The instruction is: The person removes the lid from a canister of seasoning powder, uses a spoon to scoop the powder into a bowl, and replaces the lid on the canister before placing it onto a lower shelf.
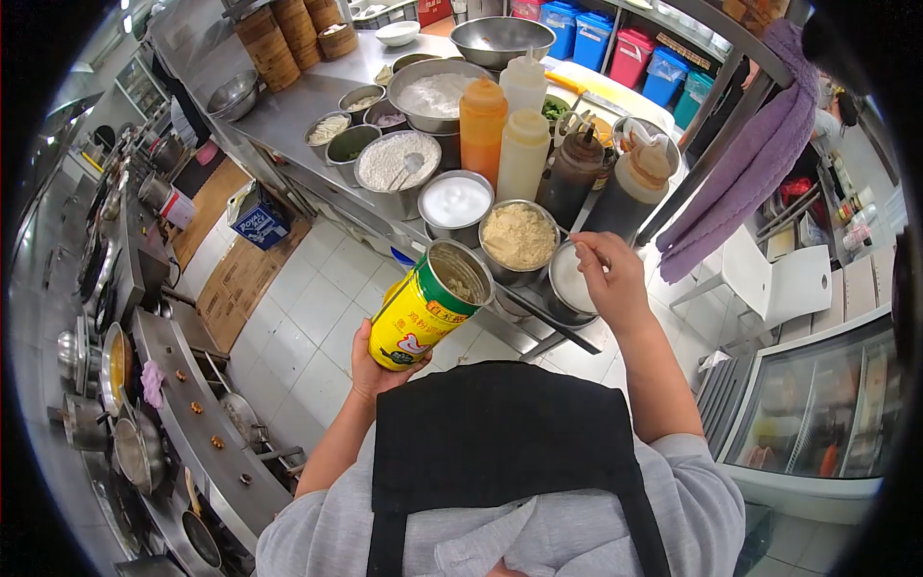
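Observation:
My left hand (378,365) is wrapped around a yellow and green tin (413,322) with a chicken on its label. The tin is tilted, its open mouth up and to the right, with some pale contents inside. My right hand (611,269) is closed in a pinch above a metal container of white powder (574,279). Whatever the fingertips hold is too small to make out. Just left of that hand stands a container heaped with yellowish powder (520,238). Beside it is a container of white grains (457,201).
Squeeze bottles, one orange (483,130), stand behind the containers. A spoon (408,169) rests in a bowl of white powder (389,154). A purple towel (740,163) hangs at right, near a white chair (774,274). A glass-topped fridge (817,404) is at lower right.

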`<state>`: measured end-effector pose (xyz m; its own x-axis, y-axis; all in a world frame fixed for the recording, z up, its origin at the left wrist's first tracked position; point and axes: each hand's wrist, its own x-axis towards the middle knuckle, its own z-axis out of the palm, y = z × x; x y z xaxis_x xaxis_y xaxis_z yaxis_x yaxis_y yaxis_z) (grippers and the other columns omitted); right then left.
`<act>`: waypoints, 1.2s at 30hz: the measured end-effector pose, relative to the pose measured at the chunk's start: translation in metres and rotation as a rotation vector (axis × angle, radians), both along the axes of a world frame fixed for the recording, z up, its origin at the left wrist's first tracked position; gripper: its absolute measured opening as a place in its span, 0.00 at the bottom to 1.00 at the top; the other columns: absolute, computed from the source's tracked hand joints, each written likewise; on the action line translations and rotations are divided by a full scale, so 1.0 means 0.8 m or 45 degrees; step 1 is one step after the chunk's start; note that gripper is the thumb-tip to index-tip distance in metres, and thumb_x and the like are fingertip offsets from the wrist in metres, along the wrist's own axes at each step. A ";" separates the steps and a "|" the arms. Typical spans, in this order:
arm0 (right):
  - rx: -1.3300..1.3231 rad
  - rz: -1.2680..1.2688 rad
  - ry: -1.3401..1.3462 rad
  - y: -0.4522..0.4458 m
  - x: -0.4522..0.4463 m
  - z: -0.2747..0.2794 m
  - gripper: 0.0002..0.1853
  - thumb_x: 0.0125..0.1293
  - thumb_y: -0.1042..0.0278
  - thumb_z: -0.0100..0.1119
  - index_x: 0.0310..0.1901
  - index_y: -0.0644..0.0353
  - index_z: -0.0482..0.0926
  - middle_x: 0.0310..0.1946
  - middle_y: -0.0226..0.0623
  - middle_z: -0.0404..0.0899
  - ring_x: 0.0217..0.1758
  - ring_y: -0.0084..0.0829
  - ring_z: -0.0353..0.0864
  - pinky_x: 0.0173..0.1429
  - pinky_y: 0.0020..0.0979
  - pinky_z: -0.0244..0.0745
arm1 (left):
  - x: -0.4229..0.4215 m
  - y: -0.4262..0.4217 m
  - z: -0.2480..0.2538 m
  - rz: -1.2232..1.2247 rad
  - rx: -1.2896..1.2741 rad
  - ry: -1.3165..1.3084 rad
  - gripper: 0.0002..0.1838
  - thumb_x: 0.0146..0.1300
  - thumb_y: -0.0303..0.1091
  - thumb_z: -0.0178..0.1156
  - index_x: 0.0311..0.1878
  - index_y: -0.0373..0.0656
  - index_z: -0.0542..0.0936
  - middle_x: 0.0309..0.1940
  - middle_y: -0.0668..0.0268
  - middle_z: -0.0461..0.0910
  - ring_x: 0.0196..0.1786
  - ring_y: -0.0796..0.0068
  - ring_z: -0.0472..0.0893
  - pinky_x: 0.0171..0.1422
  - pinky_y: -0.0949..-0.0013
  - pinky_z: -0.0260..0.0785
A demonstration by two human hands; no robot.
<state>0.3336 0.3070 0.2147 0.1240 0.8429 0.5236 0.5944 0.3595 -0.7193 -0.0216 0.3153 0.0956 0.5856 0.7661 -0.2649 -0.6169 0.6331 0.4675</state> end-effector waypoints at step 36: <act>-0.063 0.684 -0.150 -0.040 -0.034 0.045 0.09 0.63 0.76 0.60 0.44 0.61 0.83 0.34 0.39 0.81 0.35 0.37 0.81 0.41 0.33 0.76 | 0.001 0.004 -0.001 -0.034 -0.002 0.062 0.42 0.62 0.72 0.42 0.68 0.49 0.68 0.60 0.50 0.72 0.56 0.52 0.75 0.56 0.54 0.70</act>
<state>0.3066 0.2752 0.2505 -0.3876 0.7955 0.4659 0.4144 0.6018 -0.6828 -0.0209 0.3184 0.0948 0.5920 0.7501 -0.2946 -0.5764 0.6496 0.4957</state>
